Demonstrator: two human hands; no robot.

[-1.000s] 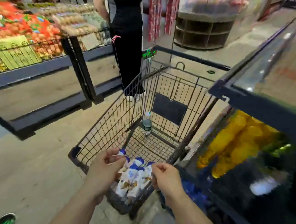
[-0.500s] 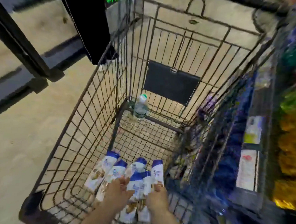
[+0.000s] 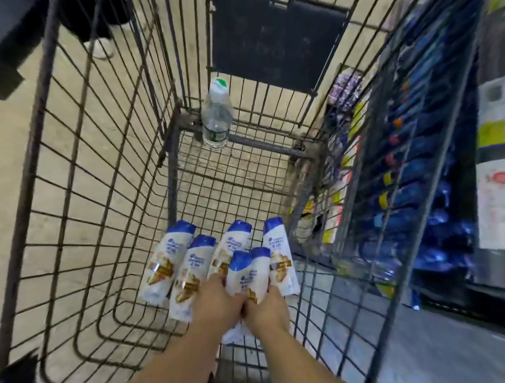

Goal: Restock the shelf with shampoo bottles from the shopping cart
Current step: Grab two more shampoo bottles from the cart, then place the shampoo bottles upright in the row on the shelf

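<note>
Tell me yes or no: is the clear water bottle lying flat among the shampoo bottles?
No: the water bottle stands upright at the cart's far end, apart from the shampoo bottles lying by the hands.

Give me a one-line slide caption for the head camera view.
Both hands, left hand and right hand, grasp shampoo bottles lying in the wire shopping cart.

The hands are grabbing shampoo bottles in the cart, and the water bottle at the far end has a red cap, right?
Not quite. The head view shows the water bottle has a green and white cap, not red. The rest holds: both hands, left and right, grip shampoo bottles in the cart.
</note>
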